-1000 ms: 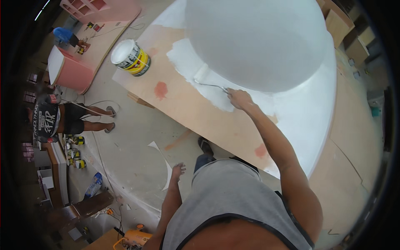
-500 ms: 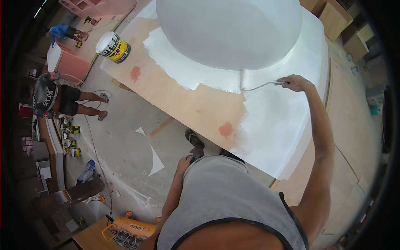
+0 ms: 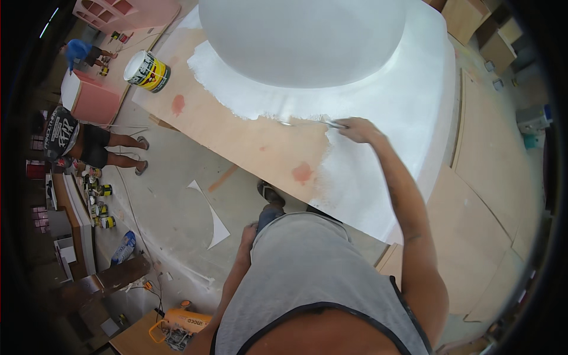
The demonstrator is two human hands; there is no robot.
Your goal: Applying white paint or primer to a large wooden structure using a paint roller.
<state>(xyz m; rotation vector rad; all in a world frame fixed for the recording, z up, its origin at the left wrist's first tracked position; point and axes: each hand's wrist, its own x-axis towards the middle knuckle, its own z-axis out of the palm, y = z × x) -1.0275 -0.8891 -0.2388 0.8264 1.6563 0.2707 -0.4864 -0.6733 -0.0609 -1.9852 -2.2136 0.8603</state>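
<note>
Leftward goes the paint roller (image 3: pixel 287 109), head view, blurred over the part-white board (image 3: pixel 222 127); right hand (image 3: pixel 357 129) wraps its handle (image 3: pixel 335 123), surely the best hold: probably light, stiff-framed, soft-sleeved. Left hand (image 3: pixel 249 232) by the thigh (image 3: pixel 267 219), can't tell its grip.

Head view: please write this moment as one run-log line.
right grip: holding paint roller over partly white board | left grip: beside trouser leg | bucket: on board's left end

1 head-worn fisheye view, steeply downward over the panel (image 3: pixel 236 139)
</note>
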